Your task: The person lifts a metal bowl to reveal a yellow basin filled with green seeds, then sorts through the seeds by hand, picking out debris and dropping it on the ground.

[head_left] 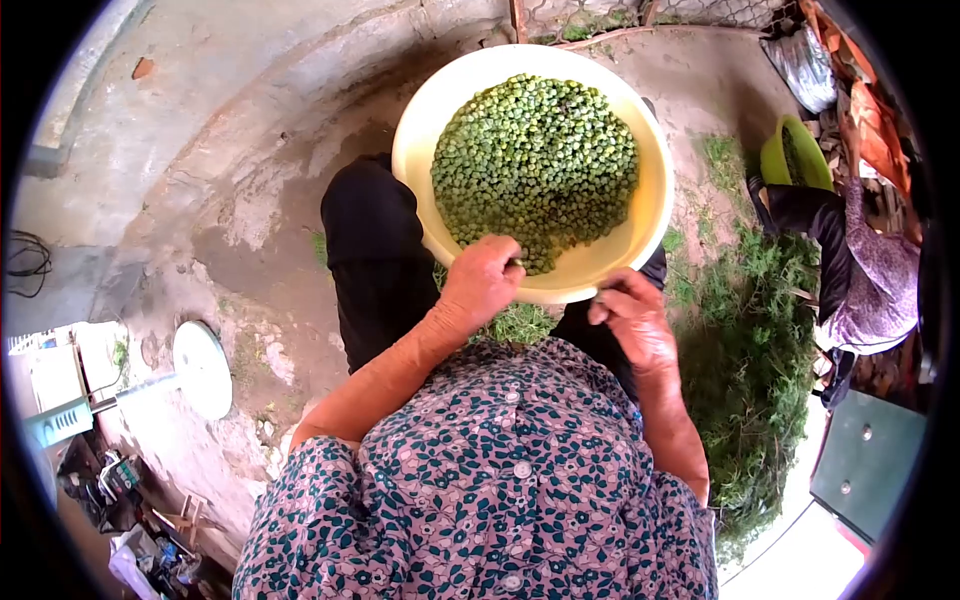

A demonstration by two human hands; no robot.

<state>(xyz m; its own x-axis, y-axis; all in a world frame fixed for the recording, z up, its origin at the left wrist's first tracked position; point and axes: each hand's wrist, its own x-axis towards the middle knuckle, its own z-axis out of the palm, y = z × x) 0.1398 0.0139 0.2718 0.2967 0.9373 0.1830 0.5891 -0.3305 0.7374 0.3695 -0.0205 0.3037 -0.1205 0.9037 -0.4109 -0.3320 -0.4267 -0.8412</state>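
Note:
A wide pale-yellow basin (655, 185) rests over my knees, with a broad heap of small round green pods (540, 150) in it. My left hand (483, 278) is at the basin's near edge, fingers closed in a pinch. Something small and greenish shows at its fingertips, too little of it to name. Just outside the near right rim, my right hand (634, 312) has its fingers curled in toward the thumb. What it holds, if anything, cannot be made out. Between my legs, below the rim, lies some green plant matter (520, 325).
To my right, a long pile of leafy green plants (755, 370) covers the ground. Beyond it sits another person (870, 270) beside a lime-green tub (808, 155). A pedestal fan (203, 370) is at my left. A dark green cabinet (868, 460) stands at lower right.

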